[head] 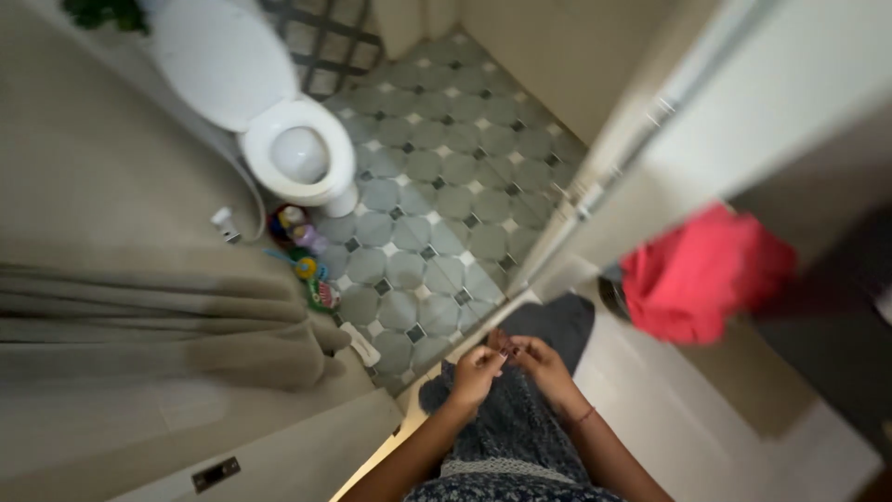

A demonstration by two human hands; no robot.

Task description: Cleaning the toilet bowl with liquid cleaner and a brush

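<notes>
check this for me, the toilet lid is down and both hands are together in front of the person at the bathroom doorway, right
Not quite: the toilet lid is up, with the open bowl showing in the head view. The rest stands: the left hand and right hand are together in front of the person at the bathroom doorway.

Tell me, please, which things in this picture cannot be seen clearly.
Head view:
- What the left hand and right hand hold between the fingertips: too small, covered by the fingers.
- The red cloth: blurred, and its right part fades into shadow.
- The bottles on the floor beside the toilet: too small to tell their kind.
- The green plant: cut off by the top edge.
</notes>
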